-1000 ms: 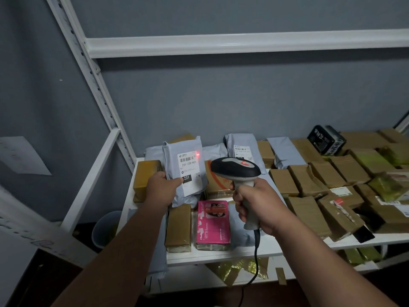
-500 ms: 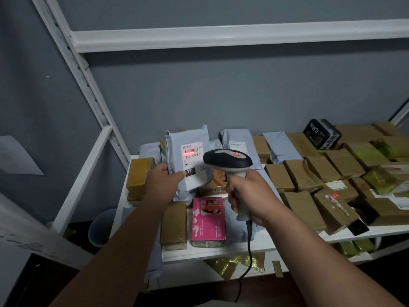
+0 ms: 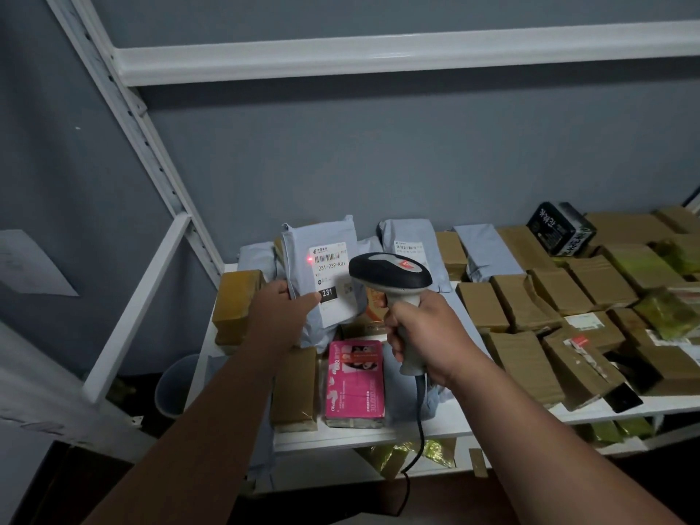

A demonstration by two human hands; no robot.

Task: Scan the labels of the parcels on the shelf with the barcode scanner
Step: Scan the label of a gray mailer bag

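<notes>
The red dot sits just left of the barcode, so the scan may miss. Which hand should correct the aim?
Probably the right hand: it grips the barcode scanner aimed at the grey parcel, so a slight turn shifts the red dot. The left hand only props the parcel upright.

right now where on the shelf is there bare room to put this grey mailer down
Little. A bare white strip runs along the shelf front edge, between the pink box and the scanner cable. The spot behind the held grey mailer is hidden. Right of the scanner, brown parcels are packed tight.
</notes>
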